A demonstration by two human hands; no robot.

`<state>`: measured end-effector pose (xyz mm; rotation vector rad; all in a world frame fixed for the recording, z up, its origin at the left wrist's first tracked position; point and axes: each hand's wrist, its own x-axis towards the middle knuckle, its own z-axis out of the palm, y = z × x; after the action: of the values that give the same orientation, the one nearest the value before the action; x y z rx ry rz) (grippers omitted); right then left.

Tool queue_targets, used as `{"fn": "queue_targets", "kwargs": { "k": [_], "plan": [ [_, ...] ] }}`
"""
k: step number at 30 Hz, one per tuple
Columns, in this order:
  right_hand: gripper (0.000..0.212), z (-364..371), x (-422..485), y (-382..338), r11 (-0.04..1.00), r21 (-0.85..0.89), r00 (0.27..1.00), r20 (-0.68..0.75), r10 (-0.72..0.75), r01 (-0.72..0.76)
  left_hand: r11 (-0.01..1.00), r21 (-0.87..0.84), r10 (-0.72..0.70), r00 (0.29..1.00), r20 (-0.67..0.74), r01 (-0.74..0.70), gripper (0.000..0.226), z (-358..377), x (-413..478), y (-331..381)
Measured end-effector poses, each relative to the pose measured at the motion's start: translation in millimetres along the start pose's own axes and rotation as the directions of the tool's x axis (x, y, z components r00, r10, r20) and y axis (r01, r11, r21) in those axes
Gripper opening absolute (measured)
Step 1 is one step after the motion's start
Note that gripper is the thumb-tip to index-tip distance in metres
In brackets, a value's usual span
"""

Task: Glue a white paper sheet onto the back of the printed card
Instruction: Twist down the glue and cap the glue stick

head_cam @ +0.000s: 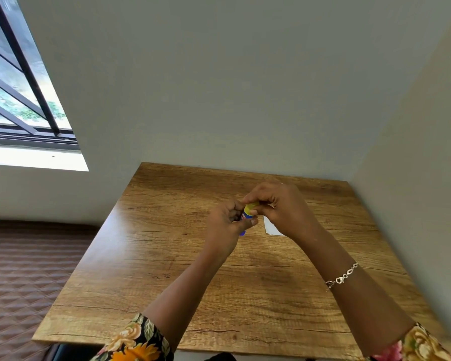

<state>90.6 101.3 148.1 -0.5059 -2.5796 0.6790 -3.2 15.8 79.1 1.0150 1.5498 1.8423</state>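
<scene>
Both hands meet above the middle of the wooden worktop (167, 256), joined on a glue stick (247, 216). The left hand (225, 225) is wrapped around the blue body of the stick, fingers curled and thumb pressed across its front, so only a strip of the label and the blue bottom end show below the fist. The right hand (276, 207) pinches the yellow top end of the stick between thumb and fingertips; whether that yellow part is a cap seated on the tube or already loose cannot be told. The stick stands roughly upright, tilted slightly toward the right hand, and is lifted clear of the worktop. Just behind and below the right hand a white sheet (272, 226) lies flat on the worktop, mostly hidden by the wrist, with only one corner and an edge showing; whether it is the paper or the card cannot be told. A chain bracelet (342, 276) sits on the right forearm. Floral sleeves (138, 345) show at the bottom edge. The worktop is pushed into a corner of grey walls, with a barred window (16, 82) at upper left.
</scene>
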Motion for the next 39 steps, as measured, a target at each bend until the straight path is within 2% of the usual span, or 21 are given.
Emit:
{"fn": "queue_targets", "kwargs": {
  "k": [4, 8, 11, 15, 18, 22, 25, 27, 29, 30, 33, 36, 39],
  "plan": [
    [0.027, 6, -2, 2, 0.997, 0.05, 0.998, 0.01, 0.058, -0.059, 1.0, -0.005, -0.013, 0.999, 0.043, 0.013, 0.02, -1, 2, -2],
    [0.043, 18, -9, 8, 0.932, 0.338, 0.979, -0.107, 0.175, -0.13, 0.999, -0.043, -0.025, 0.999, 0.035, 0.027, 0.017, -5, 9, -1],
    [0.042, 28, -13, 18, 0.88, 0.429, 0.957, -0.106, 0.271, -0.202, 0.999, -0.03, -0.022, 1.0, 0.0, 0.022, 0.018, -6, 10, -4],
    [0.043, 52, -15, 25, 0.855, 0.443, 0.951, -0.02, 0.309, -0.269, 1.0, 0.01, -0.028, 0.999, -0.046, 0.029, 0.02, -4, 10, -12],
    [0.027, 68, -10, 28, 0.86, 0.426, 0.931, -0.099, 0.352, -0.28, 0.999, -0.025, -0.049, 0.998, -0.037, 0.048, 0.024, -2, 11, -16],
    [0.023, 82, -3, 34, 0.873, 0.403, 0.921, -0.151, 0.359, -0.275, 0.999, -0.004, -0.044, 0.999, -0.005, 0.044, 0.029, -8, 16, -24],
    [0.023, 88, 2, 46, 0.881, 0.374, 0.919, -0.148, 0.366, -0.291, 0.987, 0.133, -0.098, 0.995, 0.033, 0.092, 0.048, -14, 21, -35],
    [0.026, 89, 7, 58, 0.881, 0.342, 0.908, -0.143, 0.394, -0.328, 0.926, 0.36, -0.14, 0.988, 0.059, 0.109, 0.061, -19, 24, -45],
    [0.03, 90, 12, 71, 0.874, 0.319, 0.898, -0.125, 0.421, -0.365, 0.785, 0.612, -0.187, 0.978, 0.091, 0.093, 0.068, -24, 24, -56],
    [0.031, 91, 16, 76, 0.872, 0.305, 0.895, -0.115, 0.432, -0.382, 0.727, 0.68, -0.228, 0.967, 0.113, 0.091, 0.07, -27, 24, -61],
    [0.027, 94, 26, 91, 0.87, 0.242, 0.882, -0.097, 0.462, -0.429, 0.608, 0.789, -0.342, 0.927, 0.155, 0.092, 0.076, -28, 25, -72],
    [0.025, 101, 35, 101, 0.858, 0.208, 0.867, -0.074, 0.493, -0.47, 0.502, 0.865, -0.38, 0.902, 0.207, 0.013, 0.079, -24, 26, -78],
    [0.027, 108, 41, 107, 0.847, 0.2, 0.858, -0.055, 0.511, -0.492, 0.486, 0.874, -0.373, 0.901, 0.223, -0.015, 0.081, -23, 26, -82]
  ]
}}
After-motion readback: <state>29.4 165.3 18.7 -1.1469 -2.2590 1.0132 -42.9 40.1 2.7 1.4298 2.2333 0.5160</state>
